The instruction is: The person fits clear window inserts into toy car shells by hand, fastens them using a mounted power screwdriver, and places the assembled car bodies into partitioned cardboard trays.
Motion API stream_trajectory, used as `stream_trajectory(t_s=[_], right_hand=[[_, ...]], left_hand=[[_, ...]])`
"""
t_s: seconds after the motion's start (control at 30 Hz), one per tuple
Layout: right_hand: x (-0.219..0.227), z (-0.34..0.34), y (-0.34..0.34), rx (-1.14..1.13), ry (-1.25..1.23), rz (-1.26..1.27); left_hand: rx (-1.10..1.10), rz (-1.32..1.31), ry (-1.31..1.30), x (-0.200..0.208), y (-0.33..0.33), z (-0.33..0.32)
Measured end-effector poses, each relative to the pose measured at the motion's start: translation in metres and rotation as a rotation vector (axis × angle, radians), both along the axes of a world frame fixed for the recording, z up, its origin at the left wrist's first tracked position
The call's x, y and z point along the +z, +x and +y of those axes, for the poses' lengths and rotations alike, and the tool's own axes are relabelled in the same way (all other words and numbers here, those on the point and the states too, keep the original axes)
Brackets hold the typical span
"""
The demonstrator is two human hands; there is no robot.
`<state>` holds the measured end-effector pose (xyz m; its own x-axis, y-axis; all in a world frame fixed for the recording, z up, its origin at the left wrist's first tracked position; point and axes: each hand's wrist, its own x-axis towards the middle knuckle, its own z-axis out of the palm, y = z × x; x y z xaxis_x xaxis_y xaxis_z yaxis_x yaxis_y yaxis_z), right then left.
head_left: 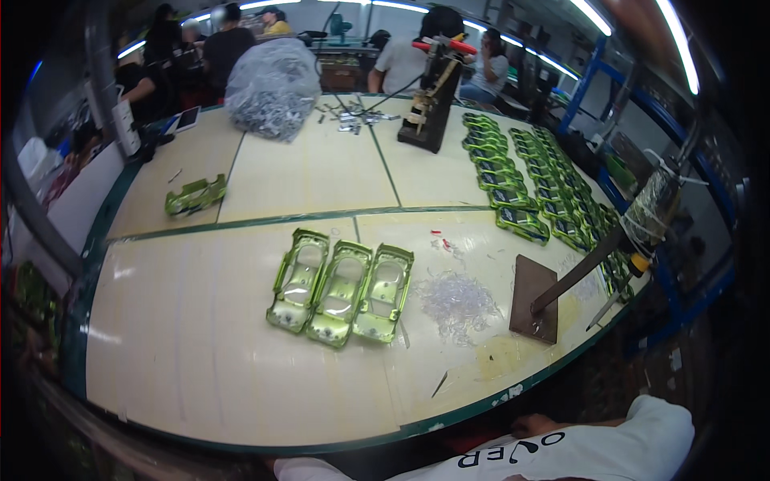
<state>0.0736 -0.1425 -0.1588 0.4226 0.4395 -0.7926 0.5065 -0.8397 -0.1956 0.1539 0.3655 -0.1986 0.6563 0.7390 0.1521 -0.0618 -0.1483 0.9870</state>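
My right hand rests low by the table's near edge, close to my lap. Its fingers are dark and partly hidden, and nothing can be made out in them. Of my left side only the white sleeve shows at the lower edge; that hand is out of sight. On the table ahead, three shiny green toy car shells lie side by side with their hollow sides up. Another green car shell lies apart at the far left. Neither hand is seen touching a shell.
Rows of green shells line the right side. A heap of clear plastic scraps lies beside a post's brown base. Behind stand a black bench device and a clear bag of small metal parts. Several people are in the background.
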Motion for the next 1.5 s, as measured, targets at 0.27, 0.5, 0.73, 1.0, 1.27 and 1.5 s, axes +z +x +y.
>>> stream_trajectory(t_s=[0.27, 0.5, 0.73, 1.0, 1.27, 1.5], right_hand=[[-0.005, 0.011, -0.001, 0.007, -0.11, 0.037], [0.008, 0.019, -0.009, -0.017, -0.124, 0.043], [-0.002, 0.007, -0.007, 0.009, -0.007, 0.054], [0.001, 0.014, -0.006, 0.084, 0.113, -0.026], [-0.007, -0.01, -0.003, 0.087, 0.314, -0.041], [-0.012, -0.023, -0.002, -0.021, 0.433, -0.028]], left_hand=[[-0.057, 0.064, 0.131, -0.065, -0.012, -0.022], [-0.001, 0.093, 0.243, -0.1, -0.05, -0.039], [0.105, 0.162, 0.331, -0.127, -0.097, -0.069], [0.221, 0.427, 0.429, -0.135, -0.218, -0.146], [0.056, 0.763, 0.504, -0.001, -0.263, -0.215], [0.011, 0.158, 0.578, 0.205, -0.224, -0.19]])
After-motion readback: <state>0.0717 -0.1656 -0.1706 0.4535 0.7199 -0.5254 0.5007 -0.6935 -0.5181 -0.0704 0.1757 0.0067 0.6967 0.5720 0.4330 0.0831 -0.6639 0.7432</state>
